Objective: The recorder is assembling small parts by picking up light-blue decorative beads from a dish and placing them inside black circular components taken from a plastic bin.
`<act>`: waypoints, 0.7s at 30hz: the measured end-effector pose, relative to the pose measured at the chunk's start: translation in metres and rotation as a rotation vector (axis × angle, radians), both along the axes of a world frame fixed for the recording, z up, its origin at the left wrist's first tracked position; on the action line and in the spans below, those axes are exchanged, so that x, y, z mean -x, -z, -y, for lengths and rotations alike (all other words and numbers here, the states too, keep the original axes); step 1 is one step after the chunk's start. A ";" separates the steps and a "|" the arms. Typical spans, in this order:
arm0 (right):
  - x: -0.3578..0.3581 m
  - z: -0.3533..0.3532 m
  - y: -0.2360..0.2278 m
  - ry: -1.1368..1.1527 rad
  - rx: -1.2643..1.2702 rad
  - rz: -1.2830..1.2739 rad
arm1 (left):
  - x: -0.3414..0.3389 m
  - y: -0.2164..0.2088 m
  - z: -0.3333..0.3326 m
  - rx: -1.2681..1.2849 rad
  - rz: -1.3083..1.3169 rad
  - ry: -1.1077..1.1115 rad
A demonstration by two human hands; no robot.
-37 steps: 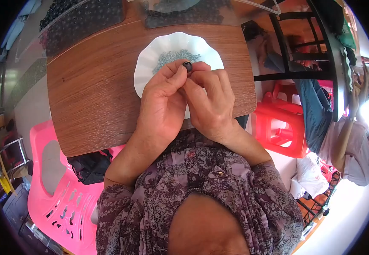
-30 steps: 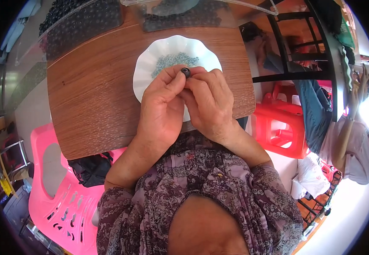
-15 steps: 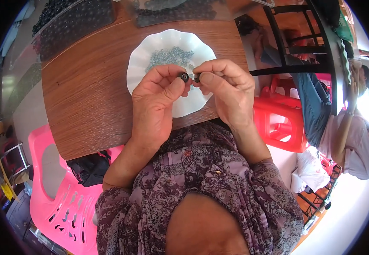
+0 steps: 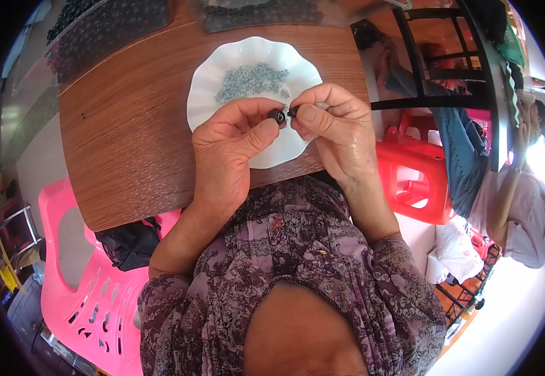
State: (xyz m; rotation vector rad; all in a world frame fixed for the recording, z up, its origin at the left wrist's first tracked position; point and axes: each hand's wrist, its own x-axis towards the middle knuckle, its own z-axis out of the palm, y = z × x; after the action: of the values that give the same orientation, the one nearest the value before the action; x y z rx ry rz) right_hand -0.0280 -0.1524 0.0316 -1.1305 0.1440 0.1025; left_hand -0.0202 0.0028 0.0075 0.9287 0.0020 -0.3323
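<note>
Hands aren't bunching together anymore: left hand (image 4: 227, 139) is pinching a round black piece (image 4: 277, 117), right hand (image 4: 346, 135) is gripping a dark bit (image 4: 294, 111) just beside it, so seemingly they're handling two parts.

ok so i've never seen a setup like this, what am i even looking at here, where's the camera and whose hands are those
There's no machine: these are a person's own bare hands. The camera is worn on that person's head, looking down, and its wide fisheye lens bends straight edges.

On the brown wooden table sits a white wavy-edged plate with small clear bits heaped on it. Dark round pieces are massed toward the far side.

Above the plate, the left hand pinches a small round black piece; the right hand pinches a small dark piece close by. Whether the two touch is too small to tell.
</note>
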 end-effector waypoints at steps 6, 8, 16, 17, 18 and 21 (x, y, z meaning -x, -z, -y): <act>0.001 0.000 -0.002 0.015 -0.031 -0.024 | 0.000 0.000 0.000 -0.026 -0.023 -0.011; 0.001 0.000 0.000 0.013 -0.029 -0.028 | 0.000 -0.001 -0.001 -0.001 -0.054 0.025; 0.001 0.001 0.001 0.009 0.012 -0.017 | 0.001 -0.002 0.000 -0.014 -0.036 0.045; 0.001 0.001 0.002 0.012 0.019 -0.024 | 0.001 -0.003 0.000 -0.011 -0.029 0.051; 0.001 0.001 0.002 0.015 0.025 -0.031 | 0.001 -0.004 0.001 -0.012 -0.029 0.050; 0.003 0.001 0.001 0.030 0.119 -0.002 | 0.002 -0.005 0.002 -0.024 -0.040 0.047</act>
State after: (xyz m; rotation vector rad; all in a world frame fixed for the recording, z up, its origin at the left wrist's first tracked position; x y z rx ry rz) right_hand -0.0312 -0.1529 0.0305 -1.2465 0.1710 0.0688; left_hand -0.0219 0.0012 0.0126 0.9468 0.0206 -0.3949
